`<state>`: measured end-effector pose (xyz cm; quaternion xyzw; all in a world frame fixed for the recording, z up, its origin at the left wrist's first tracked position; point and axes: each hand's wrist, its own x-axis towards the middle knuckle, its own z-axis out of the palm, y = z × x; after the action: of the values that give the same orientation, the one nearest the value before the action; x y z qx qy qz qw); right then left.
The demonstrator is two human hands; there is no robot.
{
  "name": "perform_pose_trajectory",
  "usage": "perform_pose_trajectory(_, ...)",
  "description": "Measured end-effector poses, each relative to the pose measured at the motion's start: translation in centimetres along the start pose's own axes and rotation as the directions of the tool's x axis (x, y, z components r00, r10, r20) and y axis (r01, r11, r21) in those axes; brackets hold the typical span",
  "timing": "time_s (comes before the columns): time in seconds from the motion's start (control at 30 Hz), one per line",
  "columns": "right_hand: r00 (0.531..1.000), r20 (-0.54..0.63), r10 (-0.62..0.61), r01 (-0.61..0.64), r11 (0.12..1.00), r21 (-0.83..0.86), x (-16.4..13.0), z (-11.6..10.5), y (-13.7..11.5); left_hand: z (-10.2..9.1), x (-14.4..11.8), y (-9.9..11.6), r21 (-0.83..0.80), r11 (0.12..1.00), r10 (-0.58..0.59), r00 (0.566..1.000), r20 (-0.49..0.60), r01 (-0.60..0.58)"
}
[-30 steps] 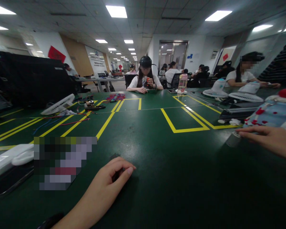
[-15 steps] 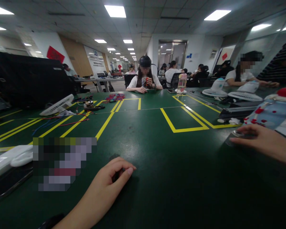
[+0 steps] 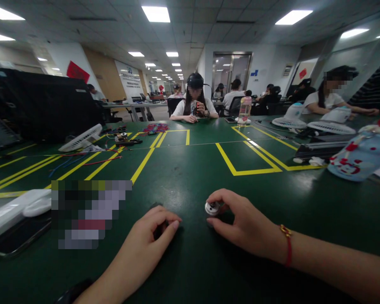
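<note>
The fingers point(image 3: 228, 197) of the right hand point(image 3: 250, 226) curl around a small, round, silver metal piece point(image 3: 212, 208) with little holes in its face. The pointing finger is on its far side and the thumb on its near side, and they seem to be gripping it. The piece is in front of the person, over the near part of the smooth green table point(image 3: 193, 169). The step in hand looks like holding the piece near the other hand. Any move from here calls for a snug pinch, because the metal looks slick and could slip.

The left hand point(image 3: 144, 238) rests on the table, apart from the piece. Its fingers are bent in, with the thumb close to the pointing finger. I can't tell if something is tucked inside.

Farther out, a thin red string bracelet point(image 3: 288, 255) circles the right wrist. A light blue bottle with a red top point(image 3: 356, 162) stands to the right. Across the table sits a person in a white shirt point(image 3: 179, 110).

The back of the piece is hidden in the right hand, so its full shape is hard to know. The dark spot point(image 3: 155, 205) behind the left knuckles may be a thing or a shadow. A blocky blurred patch point(image 3: 91, 211) covers whatever lies farther left. The dark wristband point(image 3: 74, 291) is cut off below.
</note>
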<state>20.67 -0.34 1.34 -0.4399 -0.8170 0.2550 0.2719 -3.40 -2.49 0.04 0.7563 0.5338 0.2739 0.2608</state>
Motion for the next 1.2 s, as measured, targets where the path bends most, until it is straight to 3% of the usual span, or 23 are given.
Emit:
perform_pose_trajectory(0.17,0.998,-0.017,0.055,-0.051,0.984,0.171,-0.3,0.6,1.4,0.3,1.1,2.3,-0.026,0.999,0.039,0.995,-0.094,-0.041)
perform_pose_trajectory(0.3,0.998,0.035,0.057,-0.064,0.967,0.245,-0.3,0.6,1.5,0.9,2.9,4.5,-0.034,0.983,0.177,0.982,-0.067,-0.179)
perform_pose_trajectory(0.4,0.999,0.028,0.045,-0.051,0.969,0.243,-0.2,0.7,1.4,1.3,4.1,5.2,-0.019,0.975,0.218,0.974,-0.067,-0.219)
perform_pose_trajectory(0.57,0.999,0.031,0.033,-0.039,0.971,0.238,-0.1,0.8,1.4,1.2,4.8,5.3,-0.014,0.971,0.239,0.97,-0.054,-0.24)
perform_pose_trajectory(0.73,1.0,-0.009,0.015,-0.013,0.984,0.18,-0.5,0.4,1.5,0.7,4.3,4.9,-0.031,0.973,0.221,0.965,-0.144,-0.228)
perform_pose_trajectory(0.93,0.999,-0.001,0.043,-0.042,0.987,0.156,-1.2,-0.1,1.7,2.6,4.0,2.7,0.016,0.989,0.15,0.988,0.026,-0.15)
perform_pose_trajectory(1.03,0.999,0.004,0.047,-0.047,0.987,0.156,-1.2,0.1,1.7,3.5,4.1,2.3,0.056,0.987,0.147,0.987,0.062,-0.151)
perform_pose_trajectory(1.2,0.986,-0.142,0.088,-0.068,0.988,0.14,-1.3,-1.5,2.9,1.9,3.3,2.4,-0.015,0.995,0.098,0.995,0.029,-0.098)
